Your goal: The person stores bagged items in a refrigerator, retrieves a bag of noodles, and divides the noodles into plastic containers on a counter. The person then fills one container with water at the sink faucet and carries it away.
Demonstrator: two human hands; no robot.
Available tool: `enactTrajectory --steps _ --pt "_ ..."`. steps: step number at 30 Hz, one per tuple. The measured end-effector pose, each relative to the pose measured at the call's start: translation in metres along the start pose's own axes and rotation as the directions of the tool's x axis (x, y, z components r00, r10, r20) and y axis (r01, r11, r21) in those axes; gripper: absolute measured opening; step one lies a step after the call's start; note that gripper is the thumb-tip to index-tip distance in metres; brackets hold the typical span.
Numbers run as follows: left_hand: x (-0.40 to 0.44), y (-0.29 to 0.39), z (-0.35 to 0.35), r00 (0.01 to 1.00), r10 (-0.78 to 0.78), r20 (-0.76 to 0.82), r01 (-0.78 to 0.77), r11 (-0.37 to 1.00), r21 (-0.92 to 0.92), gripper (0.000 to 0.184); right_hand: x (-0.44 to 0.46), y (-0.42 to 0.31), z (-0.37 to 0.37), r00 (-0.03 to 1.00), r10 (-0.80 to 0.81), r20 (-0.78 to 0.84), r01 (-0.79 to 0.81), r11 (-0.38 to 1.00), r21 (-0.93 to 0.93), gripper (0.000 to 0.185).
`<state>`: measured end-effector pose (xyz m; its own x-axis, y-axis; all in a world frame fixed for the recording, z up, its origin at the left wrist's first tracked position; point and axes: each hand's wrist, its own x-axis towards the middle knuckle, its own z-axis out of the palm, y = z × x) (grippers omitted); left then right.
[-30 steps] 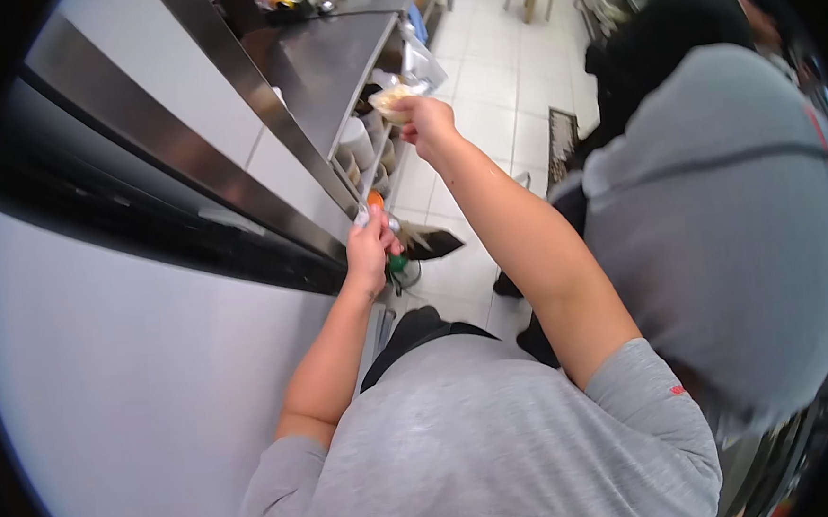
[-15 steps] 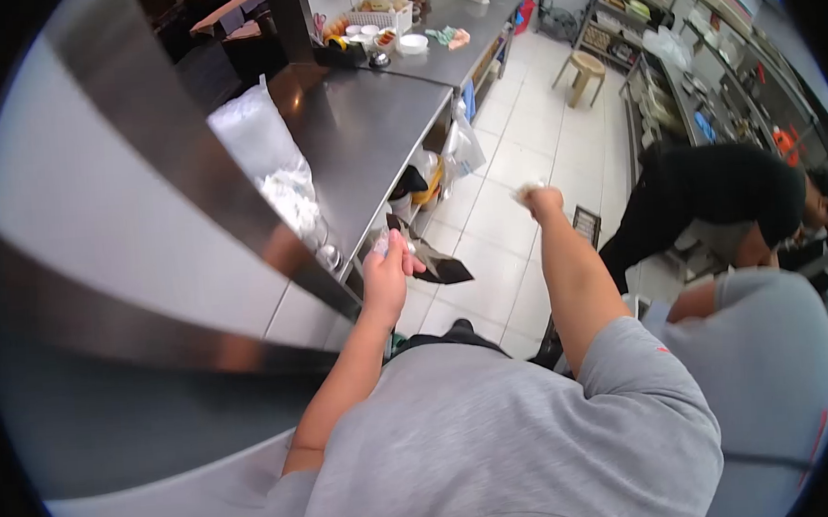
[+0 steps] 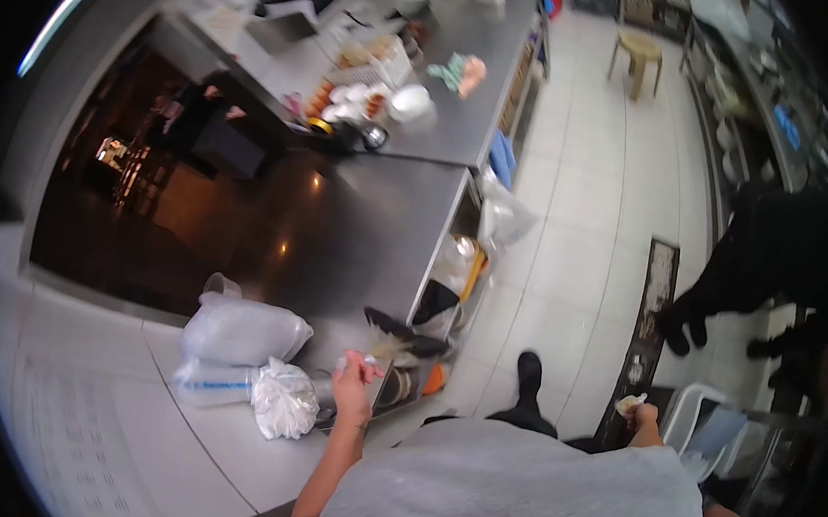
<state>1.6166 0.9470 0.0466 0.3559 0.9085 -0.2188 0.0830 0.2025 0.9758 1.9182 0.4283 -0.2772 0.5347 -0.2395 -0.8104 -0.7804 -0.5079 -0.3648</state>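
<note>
My left hand (image 3: 352,385) is closed at the edge of the steel counter, fingers pinched on a dark, crumpled plastic packet (image 3: 408,340) with paler, partly see-through areas. Motion blurs the packet, and its contents cannot be made out. Low on my right side, my right hand (image 3: 645,417) grips a small whitish-and-tan crumpled item (image 3: 629,404); its exact kind does not show. Beside my left hand, a knotted white plastic bag (image 3: 285,399) rests on the counter, with a larger pack in clear plastic (image 3: 238,334) behind it.
The steel counter (image 3: 364,219) runs forward, bearing eggs (image 3: 321,101), a white basket (image 3: 379,66), white bowls (image 3: 411,102) and cloths (image 3: 459,72). A floor drain channel (image 3: 657,286), a co-worker in black (image 3: 773,246), a white plastic chair (image 3: 694,417) and a wooden stool (image 3: 639,48) are to the right.
My view has swung left and I have moved forward along the counter. My right hand has dropped from stretched out ahead to low at my right, still holding the small item.
</note>
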Motion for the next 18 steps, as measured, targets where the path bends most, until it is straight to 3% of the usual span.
enactTrajectory --steps 2,3,6,7,8,9,11,12,13,14,18 --pt "0.005 -0.002 0.006 1.0 -0.025 -0.008 0.025 1.0 -0.008 0.031 0.024 0.066 -0.006 0.997 0.075 -0.033 -0.072 0.993 0.092 0.007" --pt "0.012 -0.001 0.004 1.0 -0.017 0.003 0.017 1.0 -0.002 0.031 0.018 0.091 -0.009 0.998 0.06 -0.026 -0.059 0.997 0.05 0.007" --pt "0.022 0.007 -0.003 1.0 0.002 -0.014 -0.003 1.0 -0.023 0.031 -0.001 0.115 -0.007 0.996 0.04 -0.08 -0.034 0.997 0.066 0.009" --pt "0.028 0.011 0.001 1.0 0.018 -0.019 -0.019 0.999 -0.048 0.031 -0.031 0.094 -0.009 0.998 0.039 -0.055 -0.045 0.991 -0.122 0.014" --pt "0.03 0.012 0.005 0.999 0.042 0.0 -0.042 0.998 -0.035 0.03 0.07 0.19 -0.014 0.979 -0.197 -0.052 0.146 0.855 -0.498 0.027" --pt "0.026 0.012 0.003 0.998 0.057 0.033 -0.056 0.998 -0.019 0.029 0.039 0.16 -0.015 0.989 -0.106 -0.106 0.031 0.838 -0.545 0.039" --pt "0.026 0.006 0.0 0.996 0.078 0.054 -0.079 0.997 0.019 0.028 0.003 0.129 -0.013 0.96 -0.206 -0.188 0.054 0.799 -0.599 0.036" --pt "0.027 0.004 -0.005 0.996 0.043 0.083 -0.039 0.998 -0.048 0.029 -0.025 0.102 -0.013 0.961 -0.106 -0.254 -0.006 0.915 -0.403 0.025" --pt "0.03 0.002 -0.004 0.995 0.019 0.099 -0.007 0.993 -0.119 0.03 -0.058 0.071 -0.016 0.986 0.0 -0.165 -0.041 0.969 -0.243 0.016" --pt "0.03 0.002 0.003 0.995 0.001 0.099 0.011 0.992 -0.124 0.03 -0.019 0.114 -0.009 0.975 -0.143 -0.171 0.111 0.976 -0.185 0.015" --pt "0.022 0.002 0.011 0.994 -0.037 0.103 0.048 0.994 -0.103 0.033 -0.076 0.07 -0.012 0.978 0.096 -0.183 -0.03 0.942 0.333 0.014"
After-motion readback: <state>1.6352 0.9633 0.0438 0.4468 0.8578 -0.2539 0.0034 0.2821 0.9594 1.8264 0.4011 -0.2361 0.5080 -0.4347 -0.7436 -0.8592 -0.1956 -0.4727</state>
